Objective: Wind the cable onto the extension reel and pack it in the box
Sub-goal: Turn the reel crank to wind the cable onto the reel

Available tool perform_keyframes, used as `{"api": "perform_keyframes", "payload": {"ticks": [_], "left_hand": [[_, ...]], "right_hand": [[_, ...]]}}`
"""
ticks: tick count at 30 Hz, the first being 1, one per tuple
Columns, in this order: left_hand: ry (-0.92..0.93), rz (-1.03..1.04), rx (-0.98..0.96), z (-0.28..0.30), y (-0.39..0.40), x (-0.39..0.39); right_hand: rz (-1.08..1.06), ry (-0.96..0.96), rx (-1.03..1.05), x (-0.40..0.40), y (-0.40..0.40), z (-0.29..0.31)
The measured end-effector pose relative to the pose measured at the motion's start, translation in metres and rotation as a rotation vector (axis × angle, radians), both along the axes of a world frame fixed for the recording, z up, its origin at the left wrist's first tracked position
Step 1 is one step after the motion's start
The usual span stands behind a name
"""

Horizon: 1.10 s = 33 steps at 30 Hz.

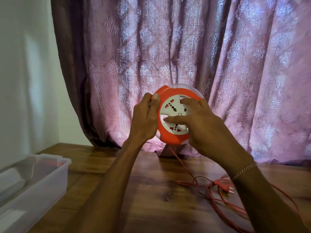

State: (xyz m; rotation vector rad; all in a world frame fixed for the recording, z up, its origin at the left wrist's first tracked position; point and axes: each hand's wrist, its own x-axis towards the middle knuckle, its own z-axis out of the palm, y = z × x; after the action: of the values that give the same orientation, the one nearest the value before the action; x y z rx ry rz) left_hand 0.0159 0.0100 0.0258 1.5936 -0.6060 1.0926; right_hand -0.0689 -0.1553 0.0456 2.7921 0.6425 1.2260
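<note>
The box (pixel 32 179) waits open at the counter's left edge. Your left hand (pixel 146 118) grips the reel (pixel 171 135) by its rim, steadying it in the air, while your right hand (pixel 198 125) spreads its fingers on the face to turn it. The cable (pixel 217 195) lies loose near the right edge.

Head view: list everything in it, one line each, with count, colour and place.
extension reel: one, orange rim with white socket face, held up above the table
cable: one, orange, hanging from the reel to a loose tangle on the table at right
plug: one, orange, lying amid the tangle
box: one, clear plastic, on the table at left
table: one, brown wood, across the foreground
curtain: one, pink patterned, behind the table
bracelet: one, beaded, on the right wrist
left hand: grips the reel's left rim
right hand: fingers spread on the socket face
</note>
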Motion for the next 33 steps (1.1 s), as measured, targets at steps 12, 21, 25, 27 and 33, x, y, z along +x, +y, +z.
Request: {"api": "perform_keyframes", "payload": {"ticks": [12, 21, 25, 27, 33], "left_hand": [[-0.013, 0.063, 0.045, -0.001, -0.005, -0.002], [0.018, 0.013, 0.014, -0.001, -0.004, 0.0], [0.015, 0.019, 0.016, -0.001, -0.004, 0.001], [0.017, 0.021, 0.01, -0.001, -0.004, 0.0], [0.016, 0.033, 0.014, -0.001, -0.001, 0.002]], "right_hand": [[-0.097, -0.259, 0.22, 0.004, 0.005, -0.01], [-0.108, -0.422, 0.347, 0.01, 0.006, -0.01], [0.095, -0.416, 0.27, 0.01, 0.001, -0.006], [0.198, -0.335, 0.17, 0.011, -0.004, -0.003], [-0.003, -0.042, -0.057, 0.005, 0.0, -0.002]]}}
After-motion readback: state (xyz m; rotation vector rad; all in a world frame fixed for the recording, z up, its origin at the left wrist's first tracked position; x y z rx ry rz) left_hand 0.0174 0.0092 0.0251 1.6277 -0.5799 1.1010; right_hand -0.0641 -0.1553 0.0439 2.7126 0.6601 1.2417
